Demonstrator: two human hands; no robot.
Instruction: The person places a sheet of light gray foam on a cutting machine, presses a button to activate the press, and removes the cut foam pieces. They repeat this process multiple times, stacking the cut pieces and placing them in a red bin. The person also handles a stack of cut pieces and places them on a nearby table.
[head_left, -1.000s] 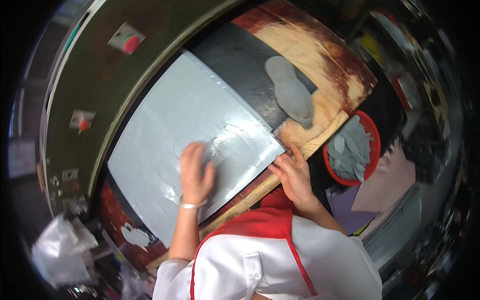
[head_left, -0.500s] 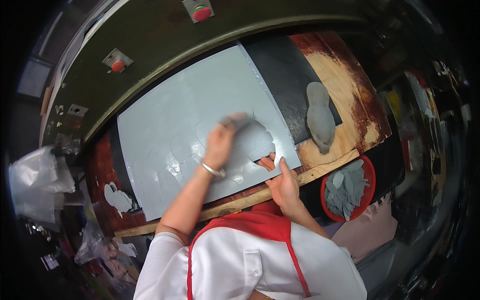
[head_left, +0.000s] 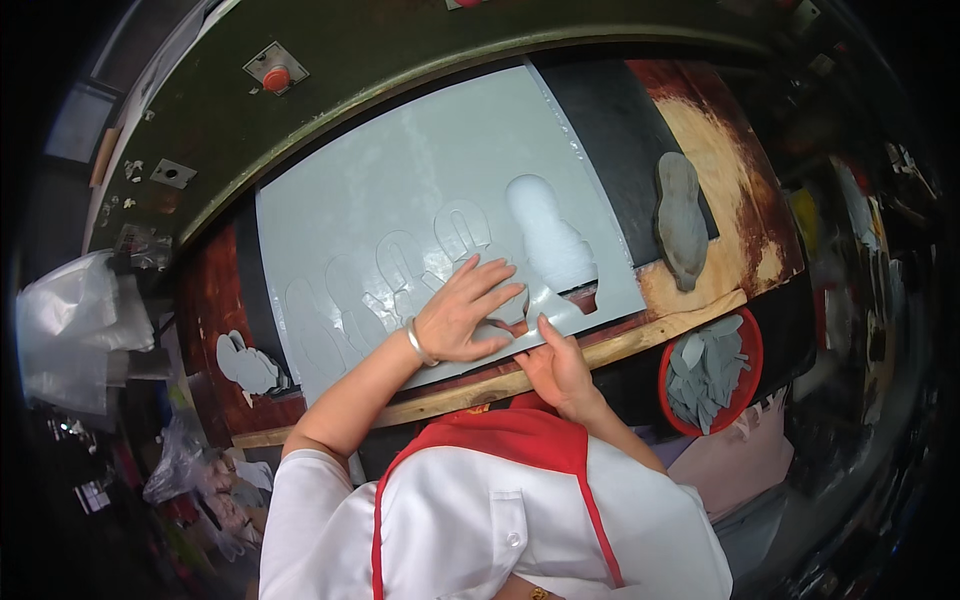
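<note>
A large pale grey sheet [head_left: 400, 180] lies across the workbench, with several sole-shaped outlines cut into it. Toward its right side a sole-shaped gap shows a glossy white surface [head_left: 545, 235]. My left hand [head_left: 468, 310] rests palm down on the sheet left of that gap, fingers spread, a metal bangle on the wrist. With thumb above and fingers beneath, my right hand [head_left: 560, 370] grips the sheet's near edge, which bends upward there. Dark bench shows through openings beside the lifted strip.
A worn grey sole-shaped block [head_left: 680, 225] stands on the board at right. Below it, a red basket [head_left: 664, 385] holds grey offcuts. Grey cut pieces [head_left: 250, 368] are stacked at left. A green machine beam [head_left: 390, 60] with a red button [head_left: 276, 78] spans the far side.
My left hand, blurred over the gap before, now lies spread on the sheet. My right hand keeps hold of the near edge, now bent up more. The whole view has shifted slightly.
</note>
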